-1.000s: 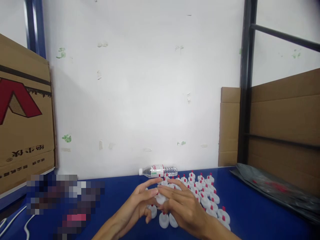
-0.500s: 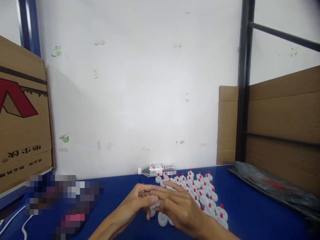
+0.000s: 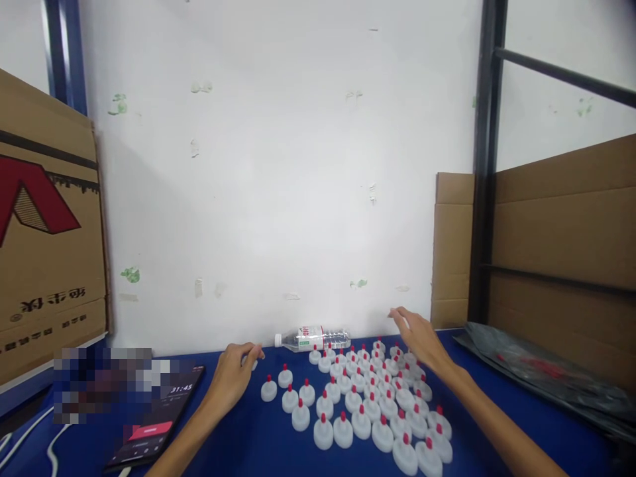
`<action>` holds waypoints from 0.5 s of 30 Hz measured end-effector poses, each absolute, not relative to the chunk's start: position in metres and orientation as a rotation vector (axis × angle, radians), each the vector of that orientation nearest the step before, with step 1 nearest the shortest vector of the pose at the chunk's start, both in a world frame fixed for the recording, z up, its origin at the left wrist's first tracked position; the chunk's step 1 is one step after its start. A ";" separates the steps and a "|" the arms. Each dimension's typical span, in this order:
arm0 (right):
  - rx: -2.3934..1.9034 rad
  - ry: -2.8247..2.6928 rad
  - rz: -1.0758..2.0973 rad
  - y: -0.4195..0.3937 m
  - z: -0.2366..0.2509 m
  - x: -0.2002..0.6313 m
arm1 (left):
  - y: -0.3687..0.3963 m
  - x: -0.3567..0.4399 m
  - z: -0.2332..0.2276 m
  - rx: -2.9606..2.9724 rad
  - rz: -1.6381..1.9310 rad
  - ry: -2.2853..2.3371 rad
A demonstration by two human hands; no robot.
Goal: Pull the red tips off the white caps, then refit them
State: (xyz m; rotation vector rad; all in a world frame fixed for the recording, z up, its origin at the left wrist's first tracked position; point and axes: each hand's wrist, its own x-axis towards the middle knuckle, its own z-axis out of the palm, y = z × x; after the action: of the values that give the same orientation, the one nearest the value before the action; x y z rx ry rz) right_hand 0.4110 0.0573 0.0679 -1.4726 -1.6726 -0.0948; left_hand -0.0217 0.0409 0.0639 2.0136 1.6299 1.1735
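Several white caps with red tips (image 3: pixel 362 404) stand in rows on the blue table (image 3: pixel 497 411). My left hand (image 3: pixel 232 376) rests on the table at the left end of the rows, its fingers curled around one white cap (image 3: pixel 253 362). My right hand (image 3: pixel 416 335) hovers above the far right end of the rows, fingers apart and holding nothing. Both forearms reach in from the bottom edge.
A clear water bottle (image 3: pixel 314 338) lies against the white wall behind the caps. A phone (image 3: pixel 155 424) with a lit timer lies at the left, with white cables (image 3: pixel 30 440) beside it. Cardboard boxes (image 3: pixel 44 238) stand left and right, and a black plastic bag (image 3: pixel 541 371) lies at right.
My hands were together over the near caps. They have now parted: the left went to the left end of the rows, the right to the far right end. More caps show.
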 end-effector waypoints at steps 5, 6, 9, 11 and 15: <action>-1.601 -1.626 0.257 0.076 0.031 0.448 | 0.043 -0.022 0.051 2.067 1.067 1.740; -1.597 -1.627 0.321 0.079 0.025 0.450 | 0.043 -0.021 0.050 2.069 1.043 1.745; -1.567 -1.625 0.487 0.086 0.010 0.452 | 0.039 -0.014 0.046 2.061 0.993 1.724; -1.528 -1.626 0.567 0.091 0.005 0.449 | 0.034 -0.008 0.043 2.041 0.996 1.686; -1.434 -1.648 0.680 0.098 0.000 0.435 | 0.023 0.007 0.037 1.981 1.038 1.584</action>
State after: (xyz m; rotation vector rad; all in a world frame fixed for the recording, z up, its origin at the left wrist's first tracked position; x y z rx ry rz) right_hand 0.4349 0.0976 0.0001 -1.4344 -1.6484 0.6801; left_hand 0.0072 0.0227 0.0372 1.9812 1.5840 1.0383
